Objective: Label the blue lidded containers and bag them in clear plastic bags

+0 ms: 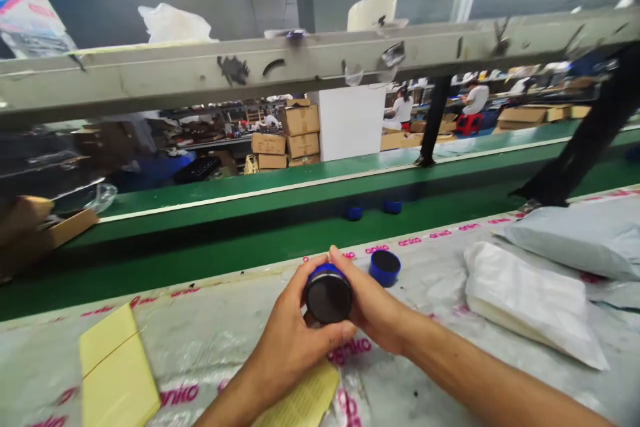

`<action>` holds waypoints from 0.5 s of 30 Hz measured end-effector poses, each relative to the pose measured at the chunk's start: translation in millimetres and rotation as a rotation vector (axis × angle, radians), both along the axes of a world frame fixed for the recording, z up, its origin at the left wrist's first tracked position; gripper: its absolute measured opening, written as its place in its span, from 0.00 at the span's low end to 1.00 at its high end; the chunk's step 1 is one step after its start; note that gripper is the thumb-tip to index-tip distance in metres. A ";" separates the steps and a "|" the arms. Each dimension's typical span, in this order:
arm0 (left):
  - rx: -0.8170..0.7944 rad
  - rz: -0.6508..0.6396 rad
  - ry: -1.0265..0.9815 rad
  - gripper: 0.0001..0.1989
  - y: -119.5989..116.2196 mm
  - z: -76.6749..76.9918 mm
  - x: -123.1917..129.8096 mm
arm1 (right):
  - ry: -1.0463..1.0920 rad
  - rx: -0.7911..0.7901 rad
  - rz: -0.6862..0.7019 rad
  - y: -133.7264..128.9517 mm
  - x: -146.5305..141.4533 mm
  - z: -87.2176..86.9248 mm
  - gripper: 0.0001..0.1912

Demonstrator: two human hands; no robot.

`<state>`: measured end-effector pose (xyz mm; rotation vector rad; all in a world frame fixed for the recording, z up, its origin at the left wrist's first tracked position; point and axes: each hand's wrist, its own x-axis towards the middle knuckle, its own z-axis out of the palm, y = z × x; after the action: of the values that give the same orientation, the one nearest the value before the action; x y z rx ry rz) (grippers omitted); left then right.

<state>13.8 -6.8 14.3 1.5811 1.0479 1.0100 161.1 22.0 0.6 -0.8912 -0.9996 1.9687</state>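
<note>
Between both hands is a short blue cylinder with a dark round face point(329, 297), tilted toward me. My left hand point(290, 330) wraps round its left side, with the thumb running below it. My right hand point(373, 300) closes on the right side, its fingers largely hidden behind the cylinder. Just beyond the right hand, a similar blue cylinder with a black top point(385, 268) stands on the table. A yellow printed sheet point(305, 400) lies partly under my left wrist.
A stack of yellow paper point(117, 367) lies left on the plastic-covered table. White pouches point(535, 307) lie right. Two blue cylinders point(355, 213) sit on the green conveyor belt point(225, 253). A metal beam point(310, 67) crosses above, with a black post point(435, 120) below it.
</note>
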 end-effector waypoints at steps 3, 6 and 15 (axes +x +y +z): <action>-0.001 0.135 -0.052 0.33 -7.9 -0.6 -19.6 | -0.250 0.181 0.051 -4.1 2.8 -7.4 0.35; -0.079 0.251 -0.074 0.27 -17.4 -6.2 -41.5 | -0.591 0.494 -0.048 -16.1 16.1 -15.9 0.21; -0.343 0.359 -0.127 0.31 -33.0 -32.9 -65.1 | -1.030 0.632 0.022 -58.6 6.6 -40.6 0.15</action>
<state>-51.3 -39.9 -18.6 1.0604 1.3642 1.0829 167.7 -36.5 -40.0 -1.5094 -2.0335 0.9767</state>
